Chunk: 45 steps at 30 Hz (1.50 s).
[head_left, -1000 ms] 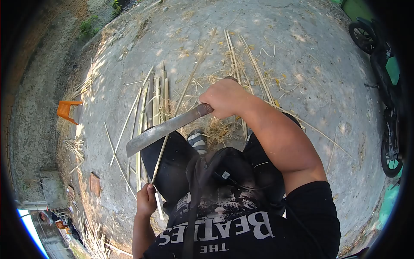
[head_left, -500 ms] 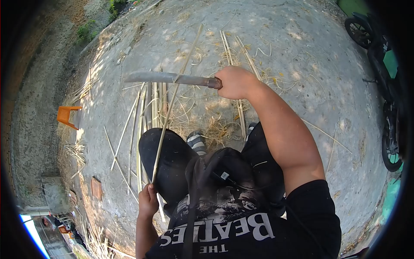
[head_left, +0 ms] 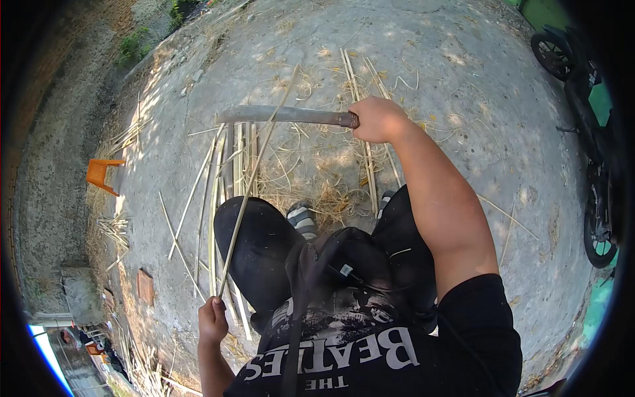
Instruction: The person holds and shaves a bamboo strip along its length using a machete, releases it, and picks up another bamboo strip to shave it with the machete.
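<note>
Pinching the near end of a long, pale strip [head_left: 250,192], the left grip [head_left: 211,322] has thumb and fingers closed on it beside the left knee [head_left: 263,231]. The strip slants across the knee in view to the knife [head_left: 291,114], which crosses it toward its far end; whether the two touch, I cannot tell. It should be light and springy, stiff enough to stay straight, perhaps splintery along its edges, so a pinch at the end, well clear of the blade, suits it. The right grip [head_left: 378,119] is wrapped round the knife's handle [head_left: 349,120]. The knife looks rigid and probably blade-heavy; its handle is the safe hold.
</note>
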Available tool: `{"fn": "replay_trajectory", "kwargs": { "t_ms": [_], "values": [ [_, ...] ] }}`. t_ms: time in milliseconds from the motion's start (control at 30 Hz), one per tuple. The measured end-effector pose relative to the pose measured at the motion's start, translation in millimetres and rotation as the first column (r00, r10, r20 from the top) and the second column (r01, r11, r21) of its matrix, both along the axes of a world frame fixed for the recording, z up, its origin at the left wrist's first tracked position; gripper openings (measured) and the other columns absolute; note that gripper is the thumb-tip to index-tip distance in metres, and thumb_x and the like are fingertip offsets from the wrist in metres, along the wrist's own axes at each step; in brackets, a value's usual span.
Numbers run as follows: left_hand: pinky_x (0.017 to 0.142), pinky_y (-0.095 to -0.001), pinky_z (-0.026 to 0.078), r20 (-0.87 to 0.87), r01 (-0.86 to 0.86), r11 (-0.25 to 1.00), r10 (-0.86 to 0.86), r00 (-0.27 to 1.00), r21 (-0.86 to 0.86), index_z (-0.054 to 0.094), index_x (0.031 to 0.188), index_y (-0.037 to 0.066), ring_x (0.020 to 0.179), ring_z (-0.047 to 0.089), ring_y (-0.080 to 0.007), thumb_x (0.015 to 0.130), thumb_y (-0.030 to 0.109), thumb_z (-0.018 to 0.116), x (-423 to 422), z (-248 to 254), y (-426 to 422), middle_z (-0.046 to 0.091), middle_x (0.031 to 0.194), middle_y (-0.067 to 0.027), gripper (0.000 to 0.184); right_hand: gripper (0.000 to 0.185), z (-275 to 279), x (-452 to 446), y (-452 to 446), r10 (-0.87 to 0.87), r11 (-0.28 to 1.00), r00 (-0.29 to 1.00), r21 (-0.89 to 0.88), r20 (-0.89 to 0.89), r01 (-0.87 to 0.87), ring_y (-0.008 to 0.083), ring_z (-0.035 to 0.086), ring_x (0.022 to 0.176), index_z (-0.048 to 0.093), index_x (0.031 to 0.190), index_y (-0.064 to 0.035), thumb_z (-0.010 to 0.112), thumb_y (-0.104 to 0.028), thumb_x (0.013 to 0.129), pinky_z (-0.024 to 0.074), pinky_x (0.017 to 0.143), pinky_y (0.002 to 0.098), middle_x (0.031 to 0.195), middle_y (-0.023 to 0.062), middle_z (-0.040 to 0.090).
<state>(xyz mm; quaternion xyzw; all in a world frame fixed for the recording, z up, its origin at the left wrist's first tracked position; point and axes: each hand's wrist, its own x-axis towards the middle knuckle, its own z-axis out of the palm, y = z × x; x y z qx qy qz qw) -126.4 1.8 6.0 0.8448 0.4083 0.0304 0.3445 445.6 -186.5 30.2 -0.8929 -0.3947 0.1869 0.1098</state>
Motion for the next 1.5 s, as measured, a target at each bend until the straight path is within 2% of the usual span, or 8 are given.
{"fn": "replay_trajectory", "kwargs": {
  "t_ms": [233,533,700,900,1000,1200,1300,1500],
  "values": [
    [0.053,-0.0320,0.036,0.023,-0.029,0.998,0.031,0.999,-0.050,0.055,0.078,0.002,0.057,0.044,-0.0102,0.114,0.041,0.040,3,-7,-3,0.049,0.061,-0.0012,0.056,0.021,5,-25,10,0.031,0.995,0.999,0.095,-0.034,-0.027,0.0348,0.072,0.099,0.075,0.102,-0.0137,0.069,-0.018,0.082,0.0571,0.085,0.0493,0.101,0.0136,0.075],
    [0.054,-0.0307,0.036,0.045,0.053,0.997,-0.050,0.998,-0.057,0.054,0.079,0.003,0.059,0.043,-0.0089,0.114,0.039,0.040,22,-5,-7,0.050,0.065,0.0008,0.053,0.009,-2,-62,17,0.429,0.878,0.893,0.172,0.138,-0.448,0.0368,0.070,0.083,0.071,0.081,-0.0135,0.071,-0.017,0.073,0.0539,0.072,0.0494,0.081,0.0120,0.071],
    [0.055,-0.0329,0.039,0.045,-0.023,0.999,0.025,0.999,-0.043,0.055,0.077,0.001,0.059,0.047,-0.0112,0.113,0.036,0.044,-9,0,-2,0.052,0.062,-0.0028,0.051,0.012,-9,10,-6,-0.017,0.990,0.997,0.141,-0.081,0.028,0.0344,0.070,0.085,0.070,0.089,-0.0110,0.070,-0.017,0.079,0.0530,0.073,0.0484,0.086,0.0128,0.071],
    [0.055,-0.0324,0.039,-0.003,0.038,0.997,-0.039,0.999,-0.062,0.056,0.078,0.001,0.059,0.047,-0.0116,0.114,0.036,0.043,8,5,5,0.052,0.063,-0.0022,0.051,0.022,3,-6,-2,-0.099,0.995,0.995,0.017,0.000,0.099,0.0312,0.072,0.093,0.073,0.104,-0.0116,0.068,-0.019,0.084,0.0560,0.083,0.0468,0.096,0.0110,0.075],
    [0.056,-0.0310,0.038,0.002,-0.011,0.985,0.011,1.000,-0.171,0.055,0.080,0.002,0.061,0.045,-0.0096,0.114,0.038,0.042,12,6,3,0.050,0.064,0.0008,0.052,0.021,10,-14,0,0.050,0.997,0.991,0.062,-0.127,-0.043,0.0315,0.072,0.094,0.074,0.102,-0.0129,0.069,-0.018,0.082,0.0564,0.082,0.0477,0.095,0.0109,0.075],
    [0.056,-0.0278,0.034,0.010,0.044,0.980,-0.042,0.999,-0.195,0.053,0.076,0.004,0.063,0.040,-0.0062,0.114,0.041,0.042,23,2,0,0.048,0.065,0.0035,0.054,0.014,6,-57,12,0.402,0.909,0.903,0.055,0.152,-0.413,0.0313,0.072,0.093,0.075,0.092,-0.0152,0.071,-0.017,0.078,0.0563,0.079,0.0476,0.090,0.0103,0.074],
    [0.055,-0.0283,0.034,-0.013,0.002,0.975,-0.005,1.000,-0.224,0.052,0.075,0.004,0.062,0.040,-0.0064,0.114,0.042,0.043,4,10,8,0.048,0.064,0.0039,0.055,0.011,-1,-33,6,0.352,0.909,0.921,0.175,0.167,-0.379,0.0358,0.071,0.086,0.069,0.085,-0.0131,0.071,-0.019,0.076,0.0540,0.074,0.0505,0.081,0.0118,0.071],
    [0.055,-0.0301,0.037,-0.036,0.036,0.993,-0.040,0.999,-0.111,0.054,0.075,0.003,0.062,0.043,-0.0084,0.114,0.038,0.043,-6,20,3,0.050,0.063,0.0009,0.053,0.020,1,8,-11,-0.192,0.979,0.980,0.060,-0.058,0.195,0.0311,0.072,0.096,0.075,0.106,-0.0157,0.068,-0.018,0.087,0.0567,0.081,0.0473,0.099,0.0109,0.075]
  ]
}}
